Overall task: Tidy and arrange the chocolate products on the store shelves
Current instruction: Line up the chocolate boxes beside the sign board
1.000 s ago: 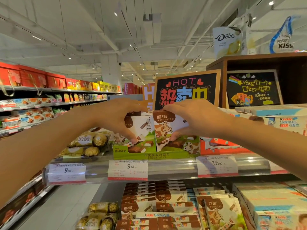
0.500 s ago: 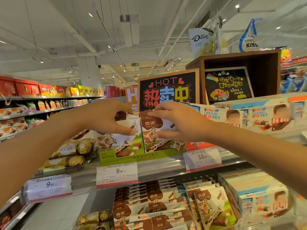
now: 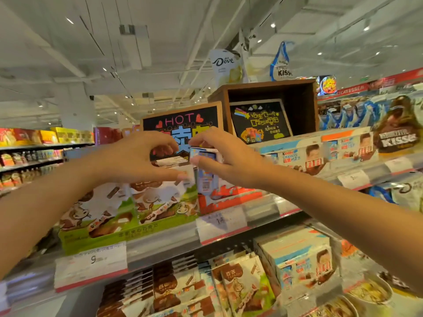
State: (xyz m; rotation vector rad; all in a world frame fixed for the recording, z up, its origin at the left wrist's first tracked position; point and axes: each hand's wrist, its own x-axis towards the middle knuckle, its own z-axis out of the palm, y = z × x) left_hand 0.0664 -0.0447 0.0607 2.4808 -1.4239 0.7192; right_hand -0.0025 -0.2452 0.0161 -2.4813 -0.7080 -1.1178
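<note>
On the upper shelf a green display tray (image 3: 98, 239) holds upright cow-print chocolate packs (image 3: 158, 202). My left hand (image 3: 137, 156) reaches over the top of the right-hand row, fingers curled behind the packs and thumb at their front, gripping them. Right beside it, my right hand (image 3: 229, 156) pinches a blue-and-white Kinder box (image 3: 206, 177) between thumb and fingers. The box stands upright, narrow side toward me, at the left end of a red Kinder tray (image 3: 231, 197). The two hands almost touch.
Price labels (image 3: 91, 261) line the shelf rail. More Kinder boxes (image 3: 306, 154) and a Kisses bag (image 3: 398, 136) fill the shelf to the right. A "HOT" chalkboard sign (image 3: 180, 117) and a wooden box (image 3: 270, 90) stand behind. Cow packs (image 3: 242, 287) and Kinder boxes (image 3: 302, 259) lie on the shelf below.
My right hand has left the cow pack it held and now pinches the Kinder box to the right. My left hand has shifted right onto the right-hand cow packs. The view has moved closer.
</note>
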